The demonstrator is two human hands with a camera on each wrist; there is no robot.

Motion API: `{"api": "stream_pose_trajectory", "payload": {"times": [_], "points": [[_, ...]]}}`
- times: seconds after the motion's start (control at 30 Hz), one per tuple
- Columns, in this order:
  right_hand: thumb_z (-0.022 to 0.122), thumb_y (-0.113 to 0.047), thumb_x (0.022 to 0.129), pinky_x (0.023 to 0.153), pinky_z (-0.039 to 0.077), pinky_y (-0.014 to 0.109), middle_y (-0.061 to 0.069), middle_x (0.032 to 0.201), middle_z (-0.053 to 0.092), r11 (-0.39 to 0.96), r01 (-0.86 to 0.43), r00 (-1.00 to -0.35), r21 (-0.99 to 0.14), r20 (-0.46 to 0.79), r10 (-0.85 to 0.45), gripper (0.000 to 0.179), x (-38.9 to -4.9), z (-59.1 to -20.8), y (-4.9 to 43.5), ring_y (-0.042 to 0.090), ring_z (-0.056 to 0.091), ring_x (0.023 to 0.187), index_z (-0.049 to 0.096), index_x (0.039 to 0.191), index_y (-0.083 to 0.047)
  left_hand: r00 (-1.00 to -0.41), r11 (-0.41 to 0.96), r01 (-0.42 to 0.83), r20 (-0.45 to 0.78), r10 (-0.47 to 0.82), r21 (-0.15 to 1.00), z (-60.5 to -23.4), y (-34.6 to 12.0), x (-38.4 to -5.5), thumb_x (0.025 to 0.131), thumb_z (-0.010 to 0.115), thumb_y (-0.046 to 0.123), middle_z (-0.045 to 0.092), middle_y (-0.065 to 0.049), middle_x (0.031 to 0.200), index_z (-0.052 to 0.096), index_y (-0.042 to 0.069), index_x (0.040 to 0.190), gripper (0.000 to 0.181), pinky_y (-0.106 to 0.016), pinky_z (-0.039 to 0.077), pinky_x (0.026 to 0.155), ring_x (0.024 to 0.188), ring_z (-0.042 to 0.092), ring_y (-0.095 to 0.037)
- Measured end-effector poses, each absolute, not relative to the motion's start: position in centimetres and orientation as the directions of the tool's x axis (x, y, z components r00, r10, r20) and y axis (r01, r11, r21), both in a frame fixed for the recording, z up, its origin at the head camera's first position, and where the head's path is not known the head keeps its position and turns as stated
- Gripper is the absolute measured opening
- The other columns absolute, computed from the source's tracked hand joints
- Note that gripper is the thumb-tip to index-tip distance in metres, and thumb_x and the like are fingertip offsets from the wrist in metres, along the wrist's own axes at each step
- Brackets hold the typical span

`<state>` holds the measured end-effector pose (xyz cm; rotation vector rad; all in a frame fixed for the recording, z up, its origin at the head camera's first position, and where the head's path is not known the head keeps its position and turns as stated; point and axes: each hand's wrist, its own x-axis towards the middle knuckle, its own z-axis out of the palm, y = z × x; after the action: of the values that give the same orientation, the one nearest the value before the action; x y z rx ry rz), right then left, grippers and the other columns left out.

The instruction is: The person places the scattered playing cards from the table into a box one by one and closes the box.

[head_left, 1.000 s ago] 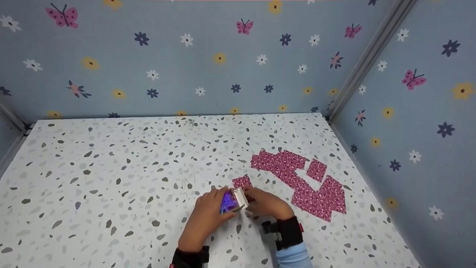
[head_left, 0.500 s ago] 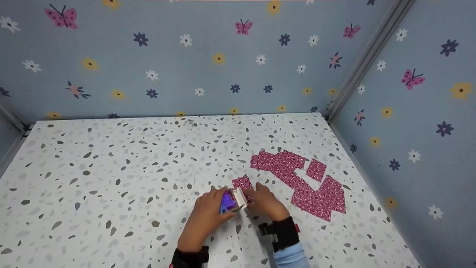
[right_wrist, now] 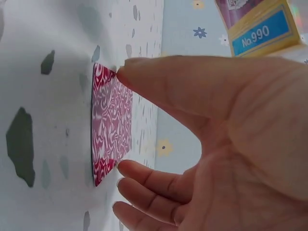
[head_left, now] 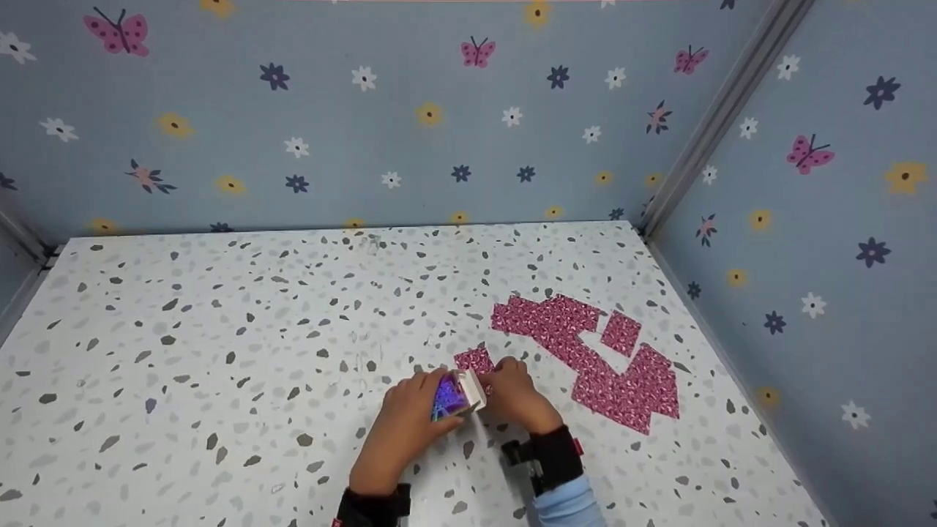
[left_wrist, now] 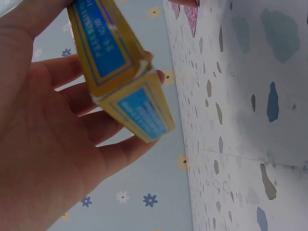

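My left hand (head_left: 411,421) holds a yellow and blue card box (head_left: 450,397) tilted, its fingers and thumb wrapped round the sides. The box's white end flap (head_left: 472,389) stands open toward the right hand. In the left wrist view, the printed side and end of the card box (left_wrist: 139,110) show. My right hand (head_left: 518,395) is low over a playing card (head_left: 474,359) with a pink patterned back. Seen from the right wrist, thumb and a fingertip pinch opposite edges of the playing card (right_wrist: 113,122), the other fingers loosely bent below.
Several pink-backed cards (head_left: 618,395) lie spread and overlapping on the speckled white table (head_left: 219,315), right of the hands. One card (head_left: 621,333) lies a little apart there. A flower-patterned panel (head_left: 329,110) rises behind the table, another (head_left: 820,241) at the right.
My right hand has shifted slightly left, its fingers drawing closer together at the playing card. The left hand and the card box stay almost still.
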<state>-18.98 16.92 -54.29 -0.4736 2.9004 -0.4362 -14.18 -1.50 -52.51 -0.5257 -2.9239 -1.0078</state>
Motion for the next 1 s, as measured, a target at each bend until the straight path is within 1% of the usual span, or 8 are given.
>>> {"api": "stream_pose_trajectory", "payload": {"times": [0.13,0.33,0.4,0.5,0.63,0.8,0.9,1.0], "points": [[0.064,-0.014,0.079,0.074,0.039,0.041,0.022,0.089,0.055,0.906,-0.27,-0.93,-0.327,-0.154,-0.333,0.033,-19.0,-54.2,16.9,0.032,0.045,0.089,0.069,0.112,-0.014,-0.944,0.732,0.314,0.116,0.31,0.604,-52.5,-1.5,-14.1,0.076,0.074,0.036,0.057,-0.017,0.117,0.046,0.002,0.132,0.071,-0.051,0.042,0.094,0.106,0.055,-0.034],[0.067,-0.016,0.077,0.073,0.039,0.044,0.023,0.082,0.059,0.88,-0.313,-0.91,-0.357,-0.151,-0.386,0.035,-18.8,-54.1,17.0,0.032,0.047,0.081,0.069,0.111,-0.011,-0.944,0.734,0.316,0.125,0.305,0.6,-52.7,-1.5,-14.1,0.075,0.074,0.035,0.058,-0.016,0.116,0.048,0.003,0.13,0.069,-0.05,0.043,0.092,0.106,0.055,-0.033],[0.067,-0.015,0.077,0.074,0.041,0.045,0.023,0.089,0.057,0.879,-0.325,-0.911,-0.349,-0.133,-0.39,0.032,-18.8,-54.2,17.0,0.033,0.048,0.085,0.069,0.108,-0.009,-0.944,0.738,0.317,0.126,0.304,0.596,-52.7,-1.5,-14.1,0.075,0.074,0.035,0.058,-0.016,0.116,0.048,0.002,0.13,0.069,-0.05,0.043,0.092,0.106,0.055,-0.033],[0.067,-0.014,0.078,0.084,0.044,0.05,0.025,0.115,0.052,0.875,-0.341,-0.913,-0.342,-0.102,-0.396,0.031,-18.9,-54.4,17.0,0.04,0.048,0.104,0.069,0.107,-0.006,-0.944,0.739,0.318,0.125,0.306,0.594,-52.8,-1.5,-14.2,0.075,0.074,0.035,0.058,-0.017,0.116,0.048,0.001,0.13,0.07,-0.051,0.043,0.092,0.106,0.056,-0.033],[0.069,-0.021,0.079,0.1,0.038,0.057,0.022,0.143,0.038,0.875,-0.379,-0.903,-0.302,-0.087,-0.421,0.04,-19.2,-54.7,16.6,0.047,0.036,0.128,0.065,0.117,-0.008,-0.943,0.737,0.319,0.124,0.308,0.596,-52.8,-1.6,-14.2,0.075,0.074,0.035,0.058,-0.017,0.117,0.048,0.001,0.13,0.07,-0.051,0.043,0.093,0.106,0.055,-0.034],[0.062,-0.028,0.085,0.104,0.032,0.06,0.02,0.148,0.033,0.897,-0.336,-0.904,-0.287,-0.167,-0.392,0.052,-19.5,-55.3,16.2,0.048,0.028,0.134,0.052,0.133,-0.008,-0.942,0.742,0.327,0.133,0.309,0.585,-52.7,-1.6,-14.2,0.075,0.074,0.035,0.058,-0.017,0.116,0.048,0.002,0.13,0.069,-0.051,0.043,0.092,0.106,0.056,-0.034],[0.059,-0.03,0.088,0.106,0.027,0.062,0.016,0.15,0.031,0.907,-0.291,-0.911,-0.304,-0.201,-0.36,0.052,-19.5,-55.6,16.2,0.047,0.026,0.136,0.05,0.135,-0.008,-0.942,0.745,0.327,0.133,0.309,0.582,-52.7,-1.7,-14.1,0.075,0.074,0.036,0.058,-0.017,0.116,0.048,0.002,0.13,0.069,-0.051,0.044,0.092,0.106,0.056,-0.034],[0.062,-0.031,0.086,0.105,0.028,0.063,0.015,0.147,0.037,0.911,-0.297,-0.918,-0.287,-0.175,-0.355,0.049,-19.4,-55.7,16.4,0.044,0.032,0.133,0.055,0.13,-0.01,-0.942,0.74,0.325,0.13,0.31,0.589,-52.6,-1.7,-14.1,0.075,0.074,0.035,0.058,-0.017,0.117,0.048,0.002,0.13,0.069,-0.051,0.043,0.093,0.107,0.055,-0.034]]}}
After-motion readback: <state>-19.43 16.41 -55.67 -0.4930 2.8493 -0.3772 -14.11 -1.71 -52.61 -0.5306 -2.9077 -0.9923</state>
